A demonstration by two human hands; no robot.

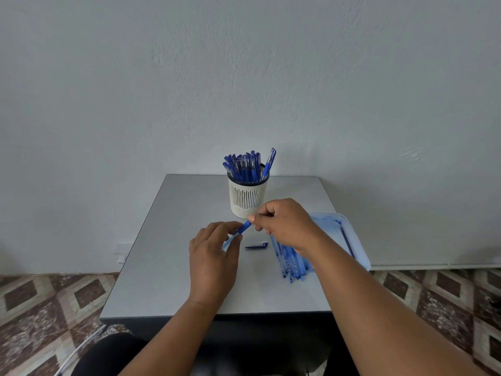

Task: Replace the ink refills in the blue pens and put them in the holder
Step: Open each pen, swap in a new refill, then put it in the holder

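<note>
A blue pen (244,227) lies slanted between my two hands, in front of the holder. My right hand (284,221) pinches its blue grip end with thumb and fingers. My left hand (214,256) holds its clear barrel end, mostly hidden behind the fingers. The white slotted holder (247,198) stands at the table's middle back, packed with several capped blue pens (244,166). A loose blue cap (257,244) lies on the table just below the held pen. A pile of several clear-blue refills (291,263) lies to the right, partly under my right forearm.
A pale blue tray (352,237) stained with ink sits at the table's right edge, a dark refill (347,241) lying in it. The grey table (168,267) stands against a white wall. Patterned floor tiles show on both sides.
</note>
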